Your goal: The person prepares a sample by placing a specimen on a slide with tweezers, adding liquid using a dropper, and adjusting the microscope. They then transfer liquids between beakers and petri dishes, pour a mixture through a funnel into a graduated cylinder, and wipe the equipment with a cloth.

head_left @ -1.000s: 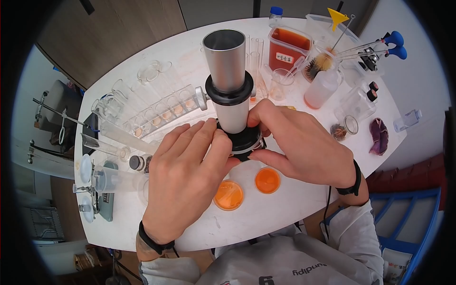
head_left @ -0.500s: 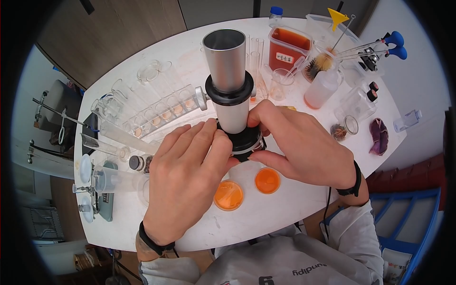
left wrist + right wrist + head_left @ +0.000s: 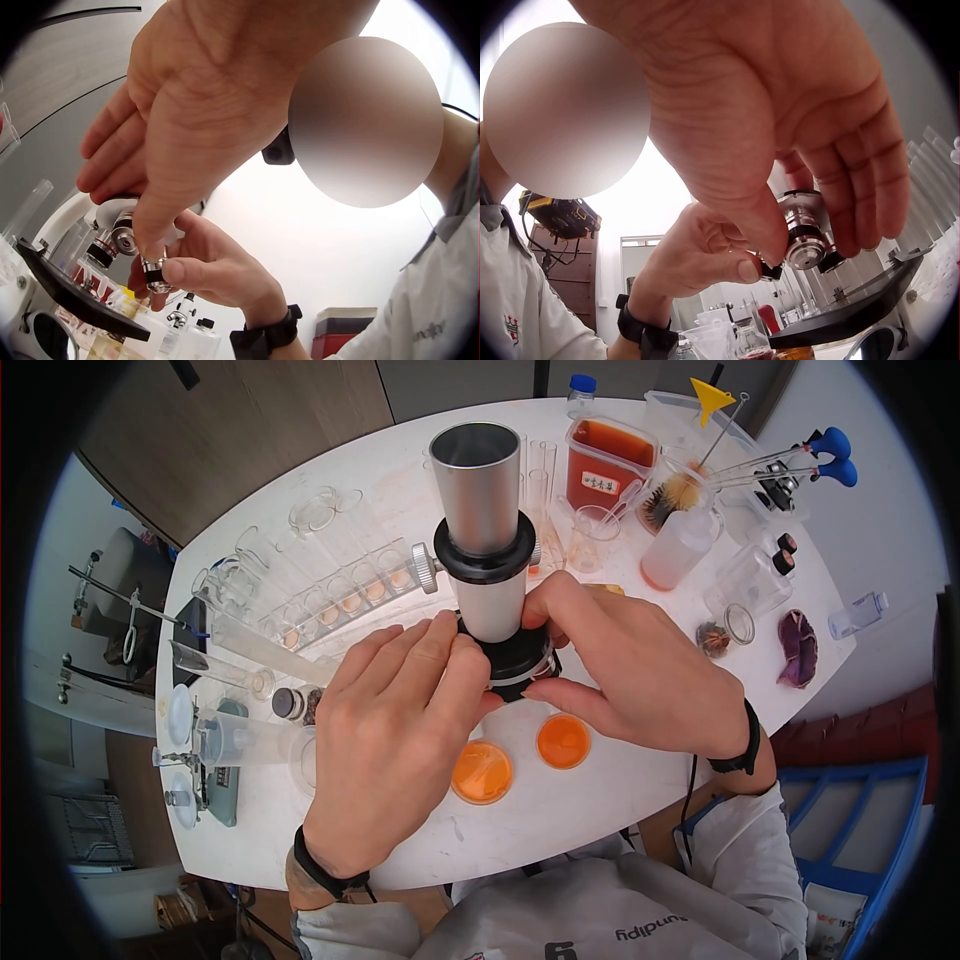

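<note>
A microscope with a silver tube (image 3: 480,495) stands upright between the two hands. The left hand (image 3: 385,735) reaches round its black nosepiece (image 3: 518,656) from the left, long fingers nearly straight on the far side and thumb at an objective lens (image 3: 155,279). From the other side the right hand (image 3: 640,675) grips the nosepiece with bent index finger and thumb, close by the metal objective (image 3: 805,251). Both thumbs come near each other under the nosepiece. Below the lenses lies the black stage (image 3: 82,296). Two dishes of orange material (image 3: 481,772) sit in front.
Left of the microscope stand a rack of test tubes (image 3: 335,607), a small jar with a black lid (image 3: 289,703) and a balance (image 3: 224,760). To the right are a red-liquid tub (image 3: 605,455), a beaker (image 3: 592,540), a wash bottle (image 3: 677,550) and a purple piece (image 3: 797,648).
</note>
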Demonstrator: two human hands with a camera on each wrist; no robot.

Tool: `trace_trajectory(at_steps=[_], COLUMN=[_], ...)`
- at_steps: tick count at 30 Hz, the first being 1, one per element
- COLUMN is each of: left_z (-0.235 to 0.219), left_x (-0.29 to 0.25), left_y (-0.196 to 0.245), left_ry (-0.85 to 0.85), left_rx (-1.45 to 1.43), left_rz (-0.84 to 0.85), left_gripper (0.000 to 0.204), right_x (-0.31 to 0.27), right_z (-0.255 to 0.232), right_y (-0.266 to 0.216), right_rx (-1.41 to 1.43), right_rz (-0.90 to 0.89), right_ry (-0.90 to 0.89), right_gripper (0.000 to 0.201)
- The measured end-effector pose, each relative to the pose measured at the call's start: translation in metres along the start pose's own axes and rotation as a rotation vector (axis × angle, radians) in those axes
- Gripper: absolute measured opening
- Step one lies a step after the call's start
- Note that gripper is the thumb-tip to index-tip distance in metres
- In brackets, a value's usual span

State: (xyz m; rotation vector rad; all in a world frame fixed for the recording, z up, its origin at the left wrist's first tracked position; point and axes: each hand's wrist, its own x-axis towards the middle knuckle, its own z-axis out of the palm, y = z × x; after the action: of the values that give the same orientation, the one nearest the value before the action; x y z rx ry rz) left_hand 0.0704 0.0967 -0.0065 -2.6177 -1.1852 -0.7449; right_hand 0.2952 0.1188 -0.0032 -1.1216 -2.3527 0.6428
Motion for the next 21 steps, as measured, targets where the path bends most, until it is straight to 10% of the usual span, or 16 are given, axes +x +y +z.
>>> trace_trajectory(at_steps=[21], left_z=[0.0048], left_x=[0.0006], left_y=[-0.0009], left_ry=[0.04], left_rx=[0.082], left_rz=[0.018], left_gripper=[0.027], right_x=[-0.0008], right_z=[-0.0013], right_y=[0.001], right_rx=[0.015], right_rz=[-0.006], right_ry=[-0.028], right_gripper=[0.06])
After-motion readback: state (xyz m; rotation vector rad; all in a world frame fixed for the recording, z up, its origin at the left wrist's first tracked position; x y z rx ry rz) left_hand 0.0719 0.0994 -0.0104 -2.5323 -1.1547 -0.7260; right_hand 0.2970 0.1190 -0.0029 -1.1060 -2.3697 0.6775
